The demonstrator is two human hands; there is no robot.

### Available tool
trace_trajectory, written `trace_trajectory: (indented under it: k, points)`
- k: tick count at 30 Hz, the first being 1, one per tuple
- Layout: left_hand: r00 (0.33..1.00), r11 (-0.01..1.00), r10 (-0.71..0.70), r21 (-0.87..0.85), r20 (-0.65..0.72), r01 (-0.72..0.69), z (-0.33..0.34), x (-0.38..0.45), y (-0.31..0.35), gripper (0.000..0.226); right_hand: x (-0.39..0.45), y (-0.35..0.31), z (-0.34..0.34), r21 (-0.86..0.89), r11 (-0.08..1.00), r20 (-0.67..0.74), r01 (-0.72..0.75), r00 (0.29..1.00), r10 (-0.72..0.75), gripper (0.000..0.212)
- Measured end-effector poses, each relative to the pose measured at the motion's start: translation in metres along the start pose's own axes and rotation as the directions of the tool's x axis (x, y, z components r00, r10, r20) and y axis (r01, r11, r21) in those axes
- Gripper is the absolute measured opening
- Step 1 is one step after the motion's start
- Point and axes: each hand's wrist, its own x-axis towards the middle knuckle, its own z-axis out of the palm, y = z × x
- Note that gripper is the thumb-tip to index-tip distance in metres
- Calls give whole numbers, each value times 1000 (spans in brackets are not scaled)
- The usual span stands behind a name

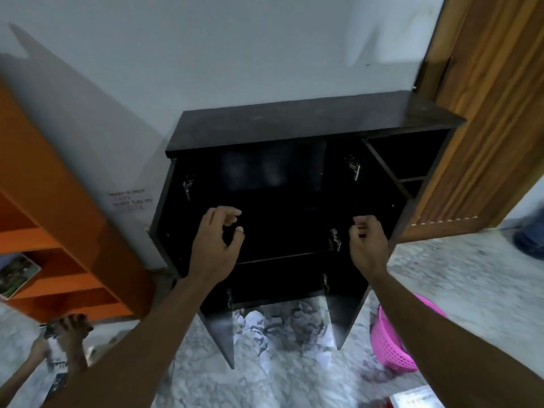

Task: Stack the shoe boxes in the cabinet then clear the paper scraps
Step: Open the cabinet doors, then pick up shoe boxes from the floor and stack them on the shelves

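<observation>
A black cabinet (pixel 309 125) stands against the white wall with both doors swung open and a dark interior. My left hand (pixel 216 240) hovers in front of the middle shelf, fingers curled apart, holding nothing. My right hand (pixel 368 242) is raised at the same height to the right, fingers loosely bent, also holding nothing. Crumpled white paper scraps (pixel 265 325) lie on the marbled floor at the cabinet's foot, between the open doors. At the bottom right edge is a corner of a red and white box (pixel 418 399). The inside is too dark to tell what lies there.
An orange shelf unit (pixel 59 231) stands to the left. A pink plastic basket (pixel 394 340) sits on the floor at the right. A wooden door (pixel 482 113) is open beside the cabinet. Another person's hand (pixel 70 328) shows at lower left.
</observation>
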Motion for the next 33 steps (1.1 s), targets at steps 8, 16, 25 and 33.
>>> trace_trajectory:
  k: [8, 16, 25, 33]
  points:
    - [915, 994, -54, -63, 399, 86, 123, -10, 20, 27, -26, 69, -35, 42, 991, -36, -128, 991, 130, 17]
    - [729, 985, 41, -152, 683, 87, 241, -47, 53, 22, -91, 140, -102, 12, 929, -225, -370, 904, 363, 20]
    - [368, 946, 298, -325, 881, 11, 316, -112, 80, 22, -204, 178, -138, 68, 839, -611, -540, 642, 463, 22]
    - [85, 935, 350, -353, 933, 24, 325, -230, 33, 22, -376, 198, -104, 175, 590, -721, -788, 306, 622, 14]
